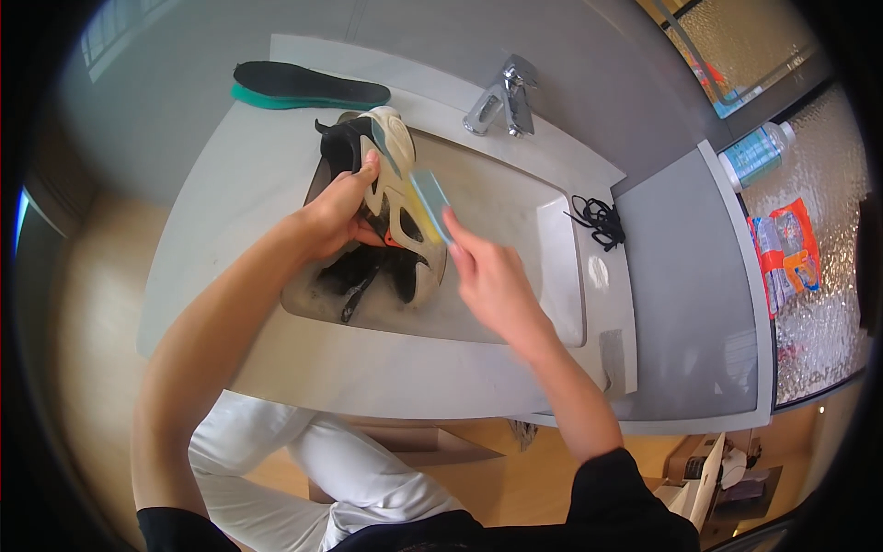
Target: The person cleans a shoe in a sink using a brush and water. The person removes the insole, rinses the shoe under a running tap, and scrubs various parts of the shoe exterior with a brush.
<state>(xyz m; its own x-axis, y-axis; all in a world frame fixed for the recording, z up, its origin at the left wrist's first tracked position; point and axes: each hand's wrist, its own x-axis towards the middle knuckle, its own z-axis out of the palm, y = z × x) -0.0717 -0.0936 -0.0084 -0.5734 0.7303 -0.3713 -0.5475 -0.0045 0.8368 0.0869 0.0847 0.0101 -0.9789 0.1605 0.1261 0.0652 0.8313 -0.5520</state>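
Note:
A black and off-white sneaker is tilted on its side over the left part of the sink. My left hand grips its middle, thumb on the near side of the sole edge. In my right hand is a light-blue scrub brush, its yellowish bristles pressed along the sneaker's pale sole. Below my left hand, a dark shoe part sits in the murky water; whether it belongs to the same sneaker I cannot tell.
A chrome faucet rises behind the sink. An insole, black over green, lies at the back left. Black shoelaces are bunched on the right rim. On the right ledge are a bottle and an orange-red packet.

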